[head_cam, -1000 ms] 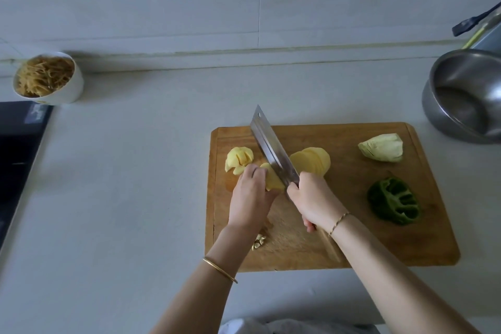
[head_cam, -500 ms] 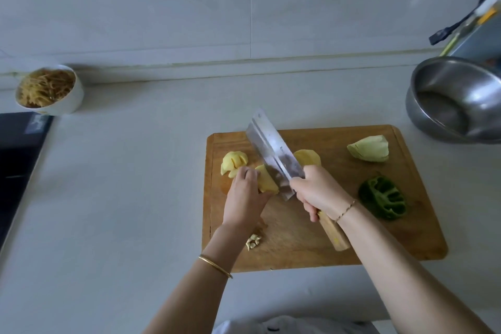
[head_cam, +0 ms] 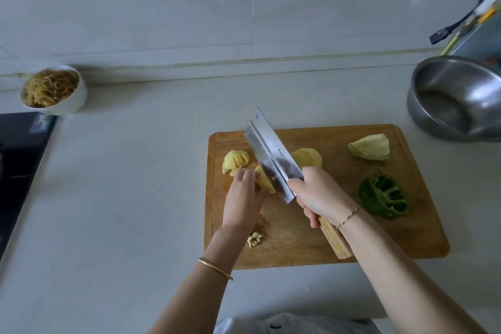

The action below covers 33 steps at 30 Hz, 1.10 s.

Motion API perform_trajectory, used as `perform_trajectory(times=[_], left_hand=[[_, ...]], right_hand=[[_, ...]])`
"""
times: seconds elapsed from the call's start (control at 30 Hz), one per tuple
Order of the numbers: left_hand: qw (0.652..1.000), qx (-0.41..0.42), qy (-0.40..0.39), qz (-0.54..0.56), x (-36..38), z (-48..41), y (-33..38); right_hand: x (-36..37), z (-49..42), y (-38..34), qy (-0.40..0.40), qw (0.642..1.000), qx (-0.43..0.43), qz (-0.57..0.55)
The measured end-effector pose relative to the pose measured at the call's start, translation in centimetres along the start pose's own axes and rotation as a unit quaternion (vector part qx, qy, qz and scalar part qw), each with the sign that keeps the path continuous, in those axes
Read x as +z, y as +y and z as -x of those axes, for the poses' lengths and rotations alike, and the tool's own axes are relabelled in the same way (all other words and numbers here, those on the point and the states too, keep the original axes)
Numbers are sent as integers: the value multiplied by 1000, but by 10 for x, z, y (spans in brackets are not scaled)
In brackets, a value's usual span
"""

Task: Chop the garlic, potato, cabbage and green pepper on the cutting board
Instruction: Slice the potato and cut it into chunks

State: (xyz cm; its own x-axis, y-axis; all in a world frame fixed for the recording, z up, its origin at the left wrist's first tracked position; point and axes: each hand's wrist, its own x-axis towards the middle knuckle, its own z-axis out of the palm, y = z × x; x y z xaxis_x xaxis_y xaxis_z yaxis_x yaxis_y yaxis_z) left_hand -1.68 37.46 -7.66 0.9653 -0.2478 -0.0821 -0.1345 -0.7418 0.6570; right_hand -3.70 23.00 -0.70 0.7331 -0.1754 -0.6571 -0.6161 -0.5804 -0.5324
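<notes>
Cleaver [head_cam: 271, 157] gripped by right hand [head_cam: 317, 195]; left hand [head_cam: 242, 198] apparently pinches potato [head_cam: 264, 183] on cutting board [head_cam: 292, 236].

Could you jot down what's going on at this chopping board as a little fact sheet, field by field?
Left hand: steadies a potato piece on the cutting board
Right hand: grips the cleaver by its handle, blade tilted beside the piece
Garlic: chopped bits near the front edge
Cabbage: whole wedge, far right
Green pepper: open piece, right side
Off board: steel bowl right, white bowl left
</notes>
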Motion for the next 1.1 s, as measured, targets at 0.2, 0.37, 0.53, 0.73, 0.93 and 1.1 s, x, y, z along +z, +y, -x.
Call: perform_trajectory(times=[0.2,0.37,0.53,0.73,0.93,1.1], left_hand=[[1000,4,6,7,1,-1,-3],[1000,13,12,13,4,-1,-5],[1000,16,11,8,3,-2,-5],[1000,18,6,9,2,-3,-7],[1000,21,-10,16,-1,-4,-6],[995,29,-97,-23,-24,-24,-9]], right_hand=[[4,4,-8,4,1000,26,-1],[9,8,-18,-12,998,51,36],[19,4,-18,2,998,42,42],[36,2,-5,71,996,-18,47],[15,3,4,15,998,-17,-60],[-22,25,7,19,980,-28,-196]])
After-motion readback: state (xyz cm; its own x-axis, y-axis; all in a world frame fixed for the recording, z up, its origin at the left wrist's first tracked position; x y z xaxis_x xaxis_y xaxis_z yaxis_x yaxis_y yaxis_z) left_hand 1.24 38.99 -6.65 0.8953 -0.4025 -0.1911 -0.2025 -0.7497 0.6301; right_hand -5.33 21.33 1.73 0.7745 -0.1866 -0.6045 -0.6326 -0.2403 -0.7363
